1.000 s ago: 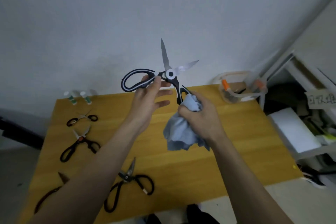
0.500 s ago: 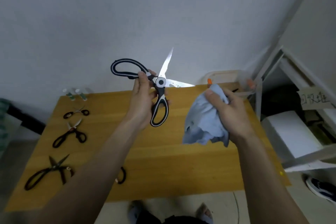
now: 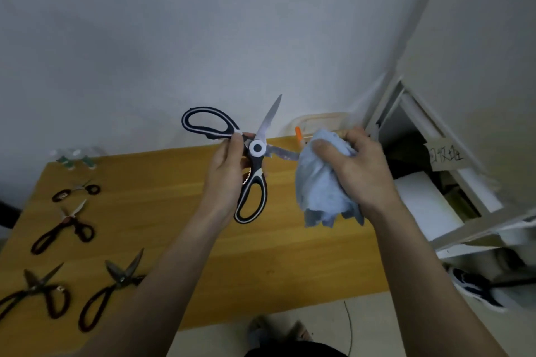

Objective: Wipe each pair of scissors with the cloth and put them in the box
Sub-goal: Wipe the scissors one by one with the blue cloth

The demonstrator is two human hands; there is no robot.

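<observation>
Over the wooden table (image 3: 179,211), my left hand (image 3: 224,174) grips the open kitchen scissors (image 3: 255,159) while my right hand (image 3: 356,168) clutches the blue cloth (image 3: 319,188) at one blade, mid-wipe; next, the other blade.

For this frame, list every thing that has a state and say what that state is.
Black-and-white-handled kitchen scissors: blades spread open, held up in the air.
Left hand: grips the scissors near the pivot.
Light blue cloth: bunched, meeting the tip of the lower blade.
Right hand: grips the cloth.
Clear plastic box: on the table's far edge, no lid seen on it.
Four dark-handled scissors on the wooden table: lying blades apart.
</observation>
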